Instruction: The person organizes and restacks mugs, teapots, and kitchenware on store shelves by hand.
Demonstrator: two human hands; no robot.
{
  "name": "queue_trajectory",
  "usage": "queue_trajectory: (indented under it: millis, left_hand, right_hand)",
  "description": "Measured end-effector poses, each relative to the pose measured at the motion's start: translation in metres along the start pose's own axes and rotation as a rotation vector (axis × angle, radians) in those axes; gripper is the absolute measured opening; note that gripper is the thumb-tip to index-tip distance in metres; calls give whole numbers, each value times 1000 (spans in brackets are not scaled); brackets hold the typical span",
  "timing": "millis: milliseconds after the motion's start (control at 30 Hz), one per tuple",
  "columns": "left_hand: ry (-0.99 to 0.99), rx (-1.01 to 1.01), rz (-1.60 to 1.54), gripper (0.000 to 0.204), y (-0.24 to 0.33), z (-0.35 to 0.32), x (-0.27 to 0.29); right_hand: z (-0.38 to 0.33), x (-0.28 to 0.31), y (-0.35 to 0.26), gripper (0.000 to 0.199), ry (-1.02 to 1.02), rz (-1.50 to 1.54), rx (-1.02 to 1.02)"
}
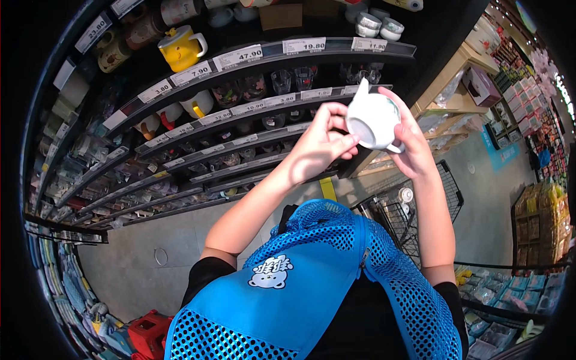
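A small white teapot [373, 114] is held up in front of the shelves, tipped so its spout points up and away and its round base or opening faces partly toward me; which of the two it is I cannot tell. My right hand [414, 135] wraps round its right side by the handle, thumb on the body. My left hand [329, 137] is closed against its left side, thumb at the lower rim and bent fingers by the spout side. A faint green pattern shows near the right fingers.
Shelves [252, 108] of cups and glasses curve across the front and left, with a yellow mug [182, 49] on an upper one. White cups [378, 25] stand at the top. A wire shopping cart [390, 219] is below my right arm. A red container [149, 333] sits lower left.
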State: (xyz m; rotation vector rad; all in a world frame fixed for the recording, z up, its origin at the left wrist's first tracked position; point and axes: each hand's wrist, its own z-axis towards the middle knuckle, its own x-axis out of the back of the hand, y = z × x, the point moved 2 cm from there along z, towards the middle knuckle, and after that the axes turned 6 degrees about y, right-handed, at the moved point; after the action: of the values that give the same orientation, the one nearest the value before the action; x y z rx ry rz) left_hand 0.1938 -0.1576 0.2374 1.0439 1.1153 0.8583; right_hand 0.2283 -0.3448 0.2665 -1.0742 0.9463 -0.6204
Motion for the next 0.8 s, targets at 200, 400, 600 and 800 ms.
queue_trajectory:
  millis: [200,400,600,800]
  left_hand:
    - [124,-156,65,51,8,-9,-4]
    - [95,-198,60,62,9,-15,-2]
    - [-100,-63,-273,98,-6,-30,-2]
    - [-32,-82,-398,100,-22,-20,-14]
  right_hand:
    - [2,-5,14,89,-62,293,-138]
    - [-2,-12,8,87,-60,121,44]
    - [-22,-41,-29,101,-44,-905,315]
    - [-29,-61,-34,97,-44,-1081,495]
